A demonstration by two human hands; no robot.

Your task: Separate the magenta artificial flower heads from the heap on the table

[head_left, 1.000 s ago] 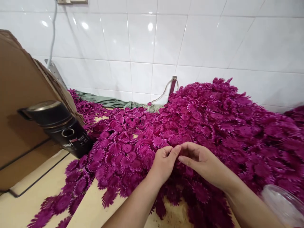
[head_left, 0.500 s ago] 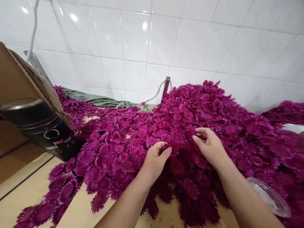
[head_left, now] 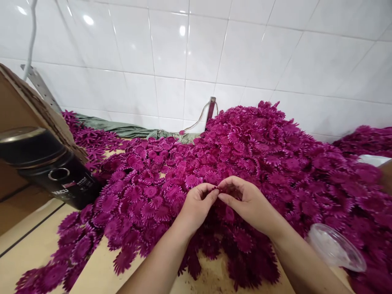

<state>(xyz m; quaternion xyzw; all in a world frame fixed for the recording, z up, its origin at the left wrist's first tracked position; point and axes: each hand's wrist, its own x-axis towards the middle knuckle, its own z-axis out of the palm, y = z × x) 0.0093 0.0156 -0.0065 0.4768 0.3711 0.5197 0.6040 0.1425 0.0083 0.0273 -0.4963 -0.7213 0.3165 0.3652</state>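
Nearest me is a pale tan, smooth surface (head_left: 98,275), bare in patches along its near edge and dark-specked toward the middle. To the right, a clear plastic oval tub (head_left: 335,247) sits tilted beside the person's right forearm. Above the near middle the two hands meet at the fingertips. The left hand (head_left: 197,204) pinches, thumb against forefinger, on a small dark magenta scrap (head_left: 216,189); the right hand (head_left: 246,200) curves in with thumb and forefinger at the same spot, though I cannot tell whether it grips too. All around and beneath them spreads a deep heap of magenta, fringed, flower-shaped pieces (head_left: 245,159), rising highest at the far right of centre. On the left, a black cylindrical bottle with a metal ring (head_left: 58,171) leans in front of a brown cardboard sheet (head_left: 18,106). Farther back, magenta star-shaped pieces (head_left: 92,141) lie at left, near a rumpled green cloth (head_left: 119,125). Behind, an upright metal bracket (head_left: 210,109) stands against the white tiled wall (head_left: 171,49).
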